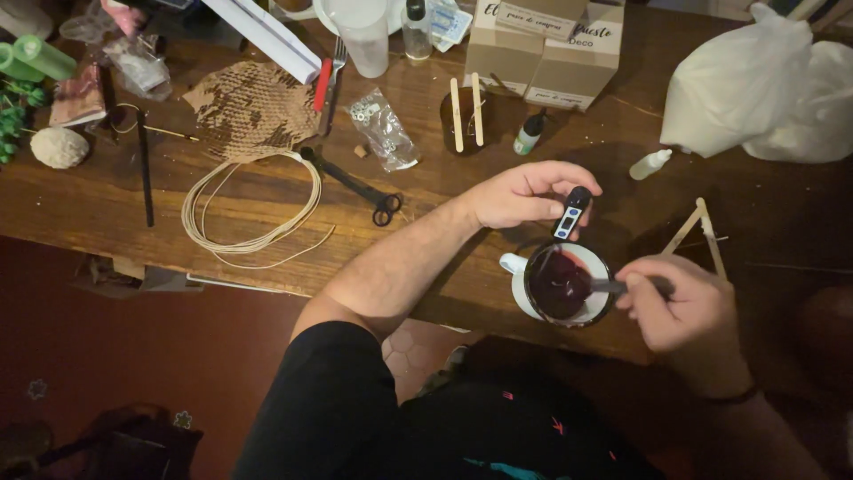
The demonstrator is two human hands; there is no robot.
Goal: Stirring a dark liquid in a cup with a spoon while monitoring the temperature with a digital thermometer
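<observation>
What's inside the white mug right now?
The white mug holds a dark glass container of dark red liquid. The left hand dips a black probe; the right hand holds a stirrer in it. Both tips are hidden.

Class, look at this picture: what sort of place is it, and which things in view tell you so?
Probably a home craft table. The wooden table holds a coil of cord, black scissors and cardboard boxes, while the person's hands work at a white cup of dark liquid.
</observation>
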